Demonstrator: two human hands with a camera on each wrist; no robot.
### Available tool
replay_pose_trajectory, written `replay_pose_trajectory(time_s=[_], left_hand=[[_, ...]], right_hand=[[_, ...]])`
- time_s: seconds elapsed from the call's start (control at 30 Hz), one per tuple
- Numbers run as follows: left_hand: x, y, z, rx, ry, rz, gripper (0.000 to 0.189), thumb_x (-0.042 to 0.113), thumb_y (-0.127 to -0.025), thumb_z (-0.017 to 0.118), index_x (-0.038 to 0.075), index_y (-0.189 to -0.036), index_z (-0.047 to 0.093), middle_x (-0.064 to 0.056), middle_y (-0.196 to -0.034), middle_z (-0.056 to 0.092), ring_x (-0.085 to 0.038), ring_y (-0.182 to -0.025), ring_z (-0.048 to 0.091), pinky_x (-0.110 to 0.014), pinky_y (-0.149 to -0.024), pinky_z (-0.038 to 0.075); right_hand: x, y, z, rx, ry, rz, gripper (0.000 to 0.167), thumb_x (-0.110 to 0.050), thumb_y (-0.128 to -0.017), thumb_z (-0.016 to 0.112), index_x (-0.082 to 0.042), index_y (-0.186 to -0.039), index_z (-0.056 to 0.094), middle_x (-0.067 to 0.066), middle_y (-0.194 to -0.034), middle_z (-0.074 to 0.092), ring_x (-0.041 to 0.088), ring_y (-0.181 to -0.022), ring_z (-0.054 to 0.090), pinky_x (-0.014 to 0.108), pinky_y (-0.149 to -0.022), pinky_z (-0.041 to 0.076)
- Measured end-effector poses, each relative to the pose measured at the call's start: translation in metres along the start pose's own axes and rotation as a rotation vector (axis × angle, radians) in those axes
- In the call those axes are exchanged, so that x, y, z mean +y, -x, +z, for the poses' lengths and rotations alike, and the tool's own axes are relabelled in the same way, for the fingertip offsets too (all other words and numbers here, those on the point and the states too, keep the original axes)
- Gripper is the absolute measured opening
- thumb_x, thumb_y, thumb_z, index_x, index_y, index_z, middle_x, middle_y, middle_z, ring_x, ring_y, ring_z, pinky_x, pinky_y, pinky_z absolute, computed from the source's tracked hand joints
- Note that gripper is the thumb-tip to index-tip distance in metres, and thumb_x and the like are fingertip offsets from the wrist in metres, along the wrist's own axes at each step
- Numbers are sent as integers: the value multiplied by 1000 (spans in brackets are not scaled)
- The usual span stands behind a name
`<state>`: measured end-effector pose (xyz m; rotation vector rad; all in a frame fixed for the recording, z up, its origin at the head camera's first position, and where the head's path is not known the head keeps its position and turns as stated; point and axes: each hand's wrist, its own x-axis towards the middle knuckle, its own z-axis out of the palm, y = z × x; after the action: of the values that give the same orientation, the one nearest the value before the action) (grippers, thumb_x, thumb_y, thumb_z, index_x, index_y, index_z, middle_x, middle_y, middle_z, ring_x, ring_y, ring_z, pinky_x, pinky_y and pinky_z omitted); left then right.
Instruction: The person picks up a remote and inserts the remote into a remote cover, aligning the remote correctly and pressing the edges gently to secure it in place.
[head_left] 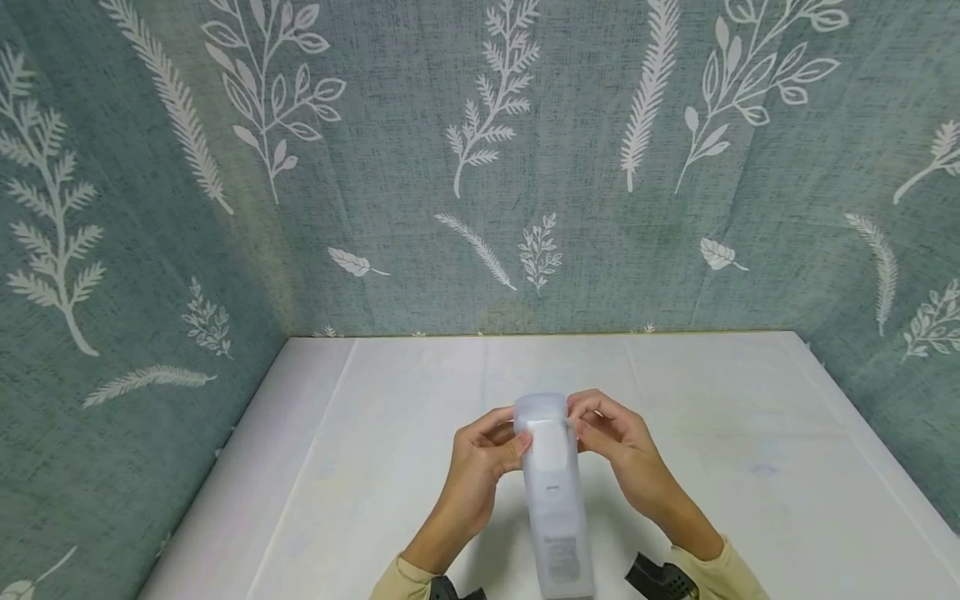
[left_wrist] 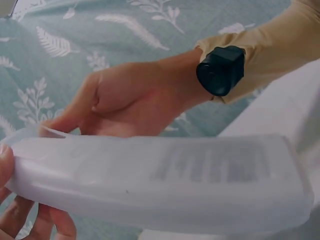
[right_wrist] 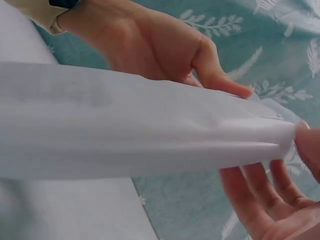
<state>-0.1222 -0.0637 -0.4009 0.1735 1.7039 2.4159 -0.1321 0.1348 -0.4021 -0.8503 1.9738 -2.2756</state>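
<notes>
A long white package (head_left: 553,500) in translucent plastic wrap stands tilted between both hands, its top end away from me. Printed lines show near its lower end; in the left wrist view the package (left_wrist: 150,175) lies across the frame. My left hand (head_left: 480,467) grips its upper left side, thumb on the front face, other fingers partly hidden behind it. At the upper right edge, my right hand (head_left: 626,454) pinches the wrap between thumb and curled fingers. In the right wrist view, the plastic (right_wrist: 277,112) at that end looks loose and creased.
A white-covered table (head_left: 360,467) lies under the hands. Green leaf-patterned cloth (head_left: 405,167) hangs behind it and along both sides. Dark wrist cameras sit on both sleeves, the right camera (head_left: 660,577) close to the table.
</notes>
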Motion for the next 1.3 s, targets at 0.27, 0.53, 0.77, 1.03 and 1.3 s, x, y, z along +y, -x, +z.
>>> replay_pose_trajectory(time_s=[0.27,0.53,0.77,1.03,1.3], left_hand=[[-2,0,5,-7,38,-15,40,5,-84,68,-8,-120,56,-16,-106,64,-23,-91,63,-31,-72,57],[-5,2,6,4,47,-24,38,7,-85,68,-6,-119,54,-14,-110,56,-23,-97,58,-32,-79,55],[-11,10,-1,-36,-10,-57,40,11,-87,67,-2,-122,53,-14,-113,58,-24,-101,57,-36,-84,53],[-22,24,-7,-125,-83,-157,42,13,-86,68,2,-123,54,-12,-114,61,-22,-99,60,-34,-82,53],[-29,33,-8,-179,-101,-205,46,13,-86,69,4,-127,52,-11,-114,61,-26,-102,61,-37,-87,53]], right_hand=[[1,3,-5,-57,-12,22,36,5,-94,50,-2,-129,45,7,-126,52,22,-101,62,40,-61,58],[2,1,-6,8,-60,-9,37,10,-90,54,1,-125,53,8,-120,58,22,-96,64,38,-59,58],[2,-1,-6,106,-61,15,35,9,-90,55,7,-124,49,8,-118,58,21,-94,65,39,-58,58],[2,-5,-9,177,-58,43,35,8,-89,58,6,-123,50,8,-115,59,21,-93,65,36,-58,58],[1,-9,-11,198,-46,54,35,6,-89,59,6,-123,51,8,-115,59,21,-92,65,36,-58,58]])
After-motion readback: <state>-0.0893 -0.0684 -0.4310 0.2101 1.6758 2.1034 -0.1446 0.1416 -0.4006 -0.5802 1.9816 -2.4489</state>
